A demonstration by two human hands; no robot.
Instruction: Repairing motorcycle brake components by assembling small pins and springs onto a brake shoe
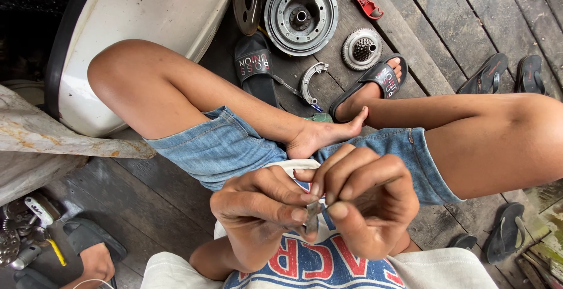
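Note:
Close under the camera, my left hand (258,213) and my right hand (366,201) meet over my lap. Both pinch one small grey metal part (311,216) between fingertips and thumbs. The part is mostly hidden by the fingers, so its shape is unclear. I sit on a wooden plank floor (422,13) in denim shorts, one leg folded with a bare foot, the other foot in a black sandal (375,81).
Ahead on the planks lie a round metal drum hub (301,13), a toothed gear disc (362,48), a curved brake shoe (312,81), a red-handled tool (366,2) and a loose black sandal (255,69). A white vehicle panel (146,25) stands left. More sandals lie right; small metal parts (20,230) bottom left.

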